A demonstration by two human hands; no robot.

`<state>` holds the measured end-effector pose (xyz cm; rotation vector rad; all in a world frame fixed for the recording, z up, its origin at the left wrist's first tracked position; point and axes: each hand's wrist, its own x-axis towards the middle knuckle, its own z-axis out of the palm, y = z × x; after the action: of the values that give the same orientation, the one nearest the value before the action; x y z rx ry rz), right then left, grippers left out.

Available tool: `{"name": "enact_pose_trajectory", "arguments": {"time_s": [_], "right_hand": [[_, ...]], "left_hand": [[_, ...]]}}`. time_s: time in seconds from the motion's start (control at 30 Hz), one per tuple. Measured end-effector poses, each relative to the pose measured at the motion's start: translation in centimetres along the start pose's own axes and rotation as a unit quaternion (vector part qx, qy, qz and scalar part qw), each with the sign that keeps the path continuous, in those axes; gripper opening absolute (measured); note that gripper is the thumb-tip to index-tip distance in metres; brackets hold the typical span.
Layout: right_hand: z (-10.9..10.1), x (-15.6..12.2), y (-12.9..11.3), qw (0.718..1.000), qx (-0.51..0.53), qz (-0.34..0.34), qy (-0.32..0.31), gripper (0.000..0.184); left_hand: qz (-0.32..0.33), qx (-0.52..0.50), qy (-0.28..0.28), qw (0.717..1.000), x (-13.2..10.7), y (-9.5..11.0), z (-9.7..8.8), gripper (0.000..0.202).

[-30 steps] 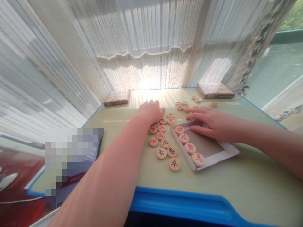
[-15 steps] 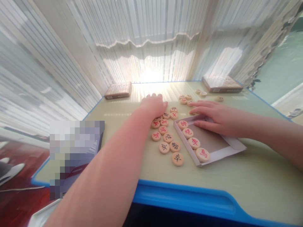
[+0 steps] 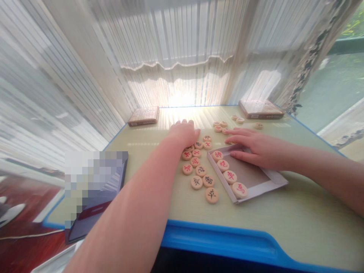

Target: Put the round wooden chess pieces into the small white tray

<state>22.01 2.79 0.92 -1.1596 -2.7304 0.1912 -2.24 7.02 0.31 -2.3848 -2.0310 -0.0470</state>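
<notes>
My left hand [image 3: 184,133] lies palm down over the far end of a cluster of round wooden chess pieces [image 3: 199,172] with red and black characters; its fingers curl over the pieces, and what they hold, if anything, is hidden. My right hand [image 3: 253,148] rests flat with fingers stretched out on the far part of a shallow cardboard box tray [image 3: 257,180]. Inside the tray, along its left wall, lies a row of red-marked pieces [image 3: 229,176].
More loose pieces [image 3: 222,126] lie beyond the hands. Two flat boxes [image 3: 143,116] [image 3: 260,109] sit at the table's back edge by the curtain. A dark item [image 3: 96,189] rests at the left. The table has a blue rim [image 3: 227,242].
Both hands stay where they were on the pieces and the tray. Only the camera view has shifted slightly.
</notes>
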Motion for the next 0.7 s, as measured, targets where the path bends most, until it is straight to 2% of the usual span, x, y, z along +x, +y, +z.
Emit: {"name": "enact_pose_trajectory", "arguments": {"time_s": [0.7], "right_hand": [[-0.19, 0.03, -0.22, 1.000, -0.012, -0.002, -0.006, 0.044]], "left_hand": [[0.001, -0.003, 0.004, 1.000, 0.25, -0.13, 0.27, 0.051]]}}
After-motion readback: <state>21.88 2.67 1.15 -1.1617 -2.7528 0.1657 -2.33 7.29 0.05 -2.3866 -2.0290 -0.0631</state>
